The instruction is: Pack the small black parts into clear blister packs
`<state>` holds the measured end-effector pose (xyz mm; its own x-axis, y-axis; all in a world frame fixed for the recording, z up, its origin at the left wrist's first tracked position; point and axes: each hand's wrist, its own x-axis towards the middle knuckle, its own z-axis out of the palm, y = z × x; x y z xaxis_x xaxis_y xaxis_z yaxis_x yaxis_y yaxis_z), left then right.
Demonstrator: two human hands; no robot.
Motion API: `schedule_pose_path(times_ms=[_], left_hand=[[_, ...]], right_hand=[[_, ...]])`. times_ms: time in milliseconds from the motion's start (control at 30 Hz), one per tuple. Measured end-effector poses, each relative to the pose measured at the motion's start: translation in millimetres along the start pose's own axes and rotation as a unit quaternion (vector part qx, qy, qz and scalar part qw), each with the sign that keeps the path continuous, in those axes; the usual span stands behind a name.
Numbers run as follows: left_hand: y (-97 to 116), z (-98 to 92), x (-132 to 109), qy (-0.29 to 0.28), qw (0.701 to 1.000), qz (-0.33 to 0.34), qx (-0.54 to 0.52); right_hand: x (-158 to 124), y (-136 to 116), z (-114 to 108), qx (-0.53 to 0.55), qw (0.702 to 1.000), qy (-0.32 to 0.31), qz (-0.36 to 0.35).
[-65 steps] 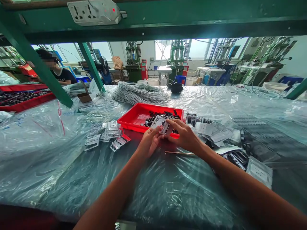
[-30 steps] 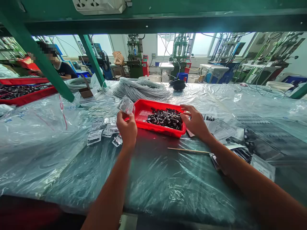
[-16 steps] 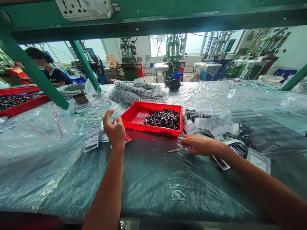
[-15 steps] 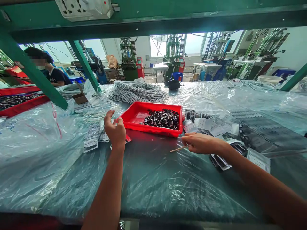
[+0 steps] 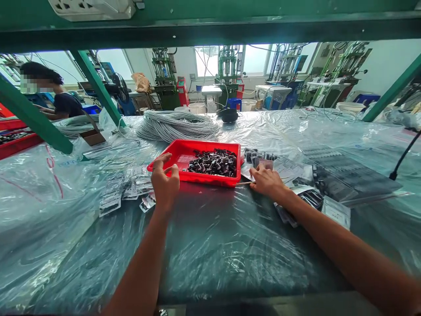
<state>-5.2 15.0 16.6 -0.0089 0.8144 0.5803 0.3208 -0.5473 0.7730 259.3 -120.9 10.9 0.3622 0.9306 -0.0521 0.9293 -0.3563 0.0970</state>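
Left hand (image 5: 165, 183) has its fingers curved and thumb spread apart, hovering around the near left corner of the red tray (image 5: 205, 178), so it hides a bit of that corner. Right hand (image 5: 268, 181) is just right of the tray with fingers bent downward; a thin stick (image 5: 244, 183) runs under it, tip by the tray's near right corner, and a small flat packet (image 5: 264, 163) sits at the fingertips. Can't tell if it's pinching either one.

Black parts (image 5: 215, 162) are heaped in the tray's right side. It's pretty crowded around there: clear packets (image 5: 113, 193) on the left, more packets (image 5: 294, 169) spread out on the right, with the right forearm passing over some of those. A big wire coil (image 5: 177, 126) blocks the far side, a black bundle (image 5: 229, 115) next to it. Far left, a slanted green strut (image 5: 36, 116) cuts across the view of another red tray (image 5: 19, 145), and a co-worker (image 5: 69, 105) sits beyond.
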Motion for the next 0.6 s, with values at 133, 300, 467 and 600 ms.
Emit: schedule_pose_path(times_ms=[133,300,467,600], left_hand=[[4,5.9,-6,-0.042,0.999,0.020,0.013],[20,19.0,-27,-0.199,0.970,0.134,0.025],[32,32.6,-62,-0.474,0.854,0.213,0.005],[35,40.6,-82,-0.555,0.798,0.232,0.041]], right_hand=[[-16,13,-24,0.032,0.993,-0.078,-0.085],[-43,7,-40,0.116,0.947,-0.128,-0.271],[-41,10,-41,0.185,0.905,-0.138,-0.356],[-33,25,-46,0.391,0.866,-0.020,-0.311]])
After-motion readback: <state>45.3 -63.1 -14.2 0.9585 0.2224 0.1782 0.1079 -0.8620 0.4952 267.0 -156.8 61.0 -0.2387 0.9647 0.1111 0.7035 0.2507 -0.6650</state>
